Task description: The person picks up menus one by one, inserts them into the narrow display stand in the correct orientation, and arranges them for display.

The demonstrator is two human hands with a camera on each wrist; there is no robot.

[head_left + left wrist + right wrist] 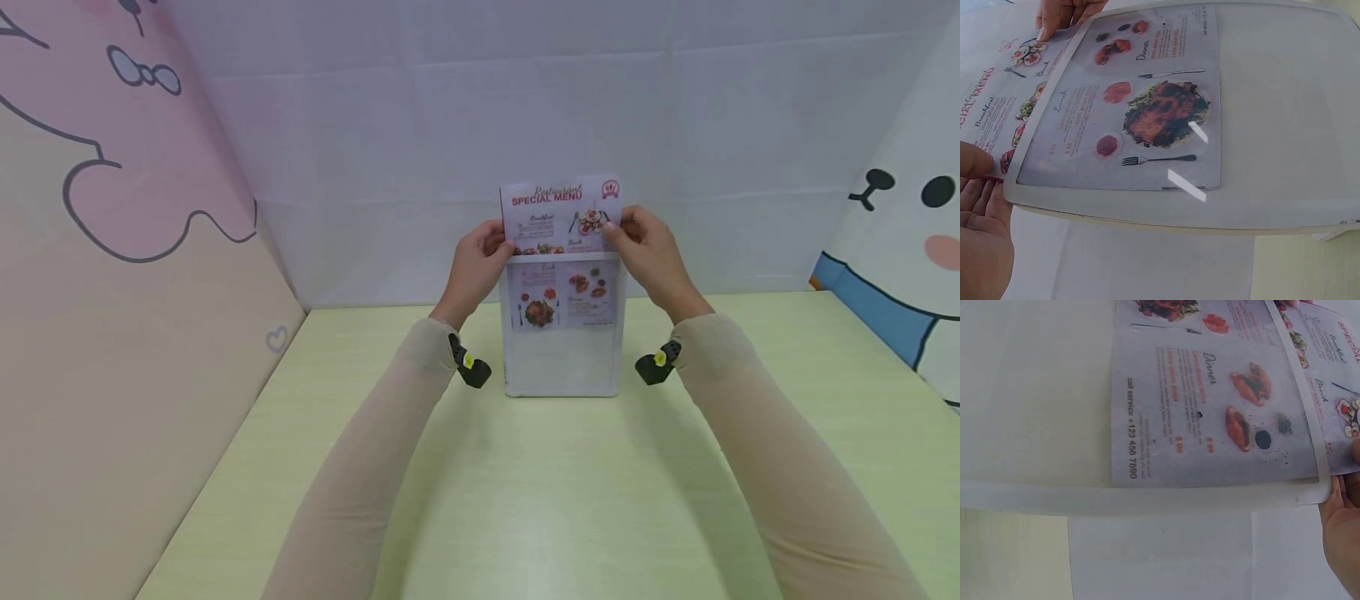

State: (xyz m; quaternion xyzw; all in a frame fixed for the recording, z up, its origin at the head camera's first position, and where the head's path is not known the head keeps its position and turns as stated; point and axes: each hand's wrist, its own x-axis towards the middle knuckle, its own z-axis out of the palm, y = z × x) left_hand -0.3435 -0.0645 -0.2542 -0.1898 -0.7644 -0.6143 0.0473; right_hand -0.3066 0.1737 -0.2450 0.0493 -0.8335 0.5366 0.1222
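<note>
Two edges of the menu [555,227] sit pinched in my left hand [477,265] and right hand [654,257], its lower half inside the clear holder [562,365] on the bench [558,492], so I judge this the inserting step, next calling for an even downward push.

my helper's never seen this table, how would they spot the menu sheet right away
Far back on the table, a white-framed holder stands between the left hand and right hand. The menu sheet is partly inside it, its upper part sticking out above the top. Unlike the plain holder, it carries red "SPECIAL MENU" lettering and food pictures.
</note>
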